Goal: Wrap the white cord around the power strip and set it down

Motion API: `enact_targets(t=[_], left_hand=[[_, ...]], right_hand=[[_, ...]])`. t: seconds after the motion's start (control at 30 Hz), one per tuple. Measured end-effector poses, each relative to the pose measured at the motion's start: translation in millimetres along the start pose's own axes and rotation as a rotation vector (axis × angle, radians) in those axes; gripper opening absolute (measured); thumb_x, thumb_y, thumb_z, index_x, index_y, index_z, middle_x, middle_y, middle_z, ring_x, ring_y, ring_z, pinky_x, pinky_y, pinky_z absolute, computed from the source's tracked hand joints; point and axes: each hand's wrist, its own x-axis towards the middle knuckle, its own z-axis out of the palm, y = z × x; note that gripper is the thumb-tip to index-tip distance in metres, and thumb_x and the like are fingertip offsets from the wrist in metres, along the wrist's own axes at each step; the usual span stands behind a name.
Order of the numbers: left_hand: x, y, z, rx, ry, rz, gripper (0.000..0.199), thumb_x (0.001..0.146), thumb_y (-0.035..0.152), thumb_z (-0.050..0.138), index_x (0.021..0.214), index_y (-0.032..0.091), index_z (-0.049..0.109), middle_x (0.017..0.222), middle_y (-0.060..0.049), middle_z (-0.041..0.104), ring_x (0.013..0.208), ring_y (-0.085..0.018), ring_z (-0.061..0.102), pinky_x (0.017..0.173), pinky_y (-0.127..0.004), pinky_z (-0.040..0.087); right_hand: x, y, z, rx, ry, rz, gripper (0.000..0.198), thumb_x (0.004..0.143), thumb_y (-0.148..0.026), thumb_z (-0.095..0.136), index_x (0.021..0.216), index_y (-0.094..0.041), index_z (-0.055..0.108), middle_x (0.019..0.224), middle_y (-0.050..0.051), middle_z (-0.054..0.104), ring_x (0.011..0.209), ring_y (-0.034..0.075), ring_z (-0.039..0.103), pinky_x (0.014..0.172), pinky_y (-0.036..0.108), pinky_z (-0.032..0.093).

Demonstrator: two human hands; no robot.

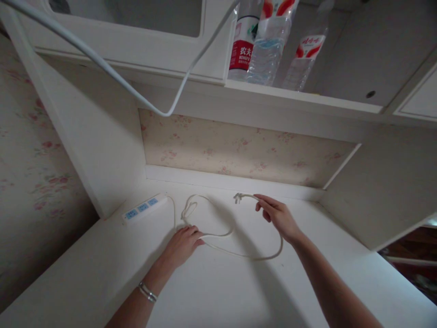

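A white power strip [142,208] with blue socket faces lies at the left of the white desktop. Its pale power cord [262,259] runs in loose loops across the surface. My right hand [275,214] pinches the cord close behind the three-pin plug [238,197], which points left, away from the fingers. Low over the desktop, my left hand [186,241] has its fingers closed around the cord where several strands meet. A small knot-like loop of cord lies just beyond the left fingers. The palm side of my left hand is hidden.
Overhead, a white cabinet [191,68] holds several plastic bottles [269,50] in an open compartment. A thick white cable [136,93] hangs down in front of it. Side panels [385,182] and a floral-papered back wall [232,150] enclose the desktop.
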Motion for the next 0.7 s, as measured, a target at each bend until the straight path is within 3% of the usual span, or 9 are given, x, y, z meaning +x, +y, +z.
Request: enact_targets(t=[0.17,0.33,0.6,0.7], left_hand=[[2,-1,0,-0.009,0.046,-0.016,0.023,0.094,0.028,0.047,0.115,0.029,0.057,0.100,-0.002,0.060,0.090,-0.016,0.059,0.081,-0.027,0.046],[2,-8,2,-0.029,0.148,-0.042,0.022,0.096,0.029,0.044,0.113,0.028,0.058,0.100,-0.002,0.060,0.089,-0.016,0.059,0.084,-0.028,0.047],[3,-7,5,-0.011,0.209,-0.174,0.027,0.098,0.034,0.034,0.114,0.027,0.055,0.102,-0.004,0.061,0.087,-0.016,0.062,0.072,-0.023,0.048],[3,-6,5,0.011,0.194,-0.207,0.029,0.099,0.035,0.032,0.115,0.028,0.055,0.103,-0.004,0.061,0.085,-0.015,0.062,0.069,-0.023,0.048]], right_hand=[[21,-5,55,-0.394,-0.301,-0.132,0.034,0.089,-0.031,0.039,0.097,-0.019,0.069,0.080,0.003,0.067,0.067,0.014,0.056,0.063,0.025,0.043],[36,-9,86,-0.610,-0.599,-0.165,0.035,0.087,-0.021,0.037,0.101,-0.019,0.070,0.096,0.006,0.071,0.085,0.018,0.062,0.077,0.027,0.044],[76,8,112,-0.736,-0.684,-0.041,0.034,0.076,-0.015,0.045,0.095,-0.015,0.073,0.094,0.008,0.073,0.085,0.020,0.064,0.075,0.028,0.047],[77,16,128,-0.784,-0.743,-0.027,0.025,0.070,-0.013,0.054,0.083,-0.016,0.075,0.084,0.006,0.074,0.079,0.020,0.065,0.073,0.027,0.046]])
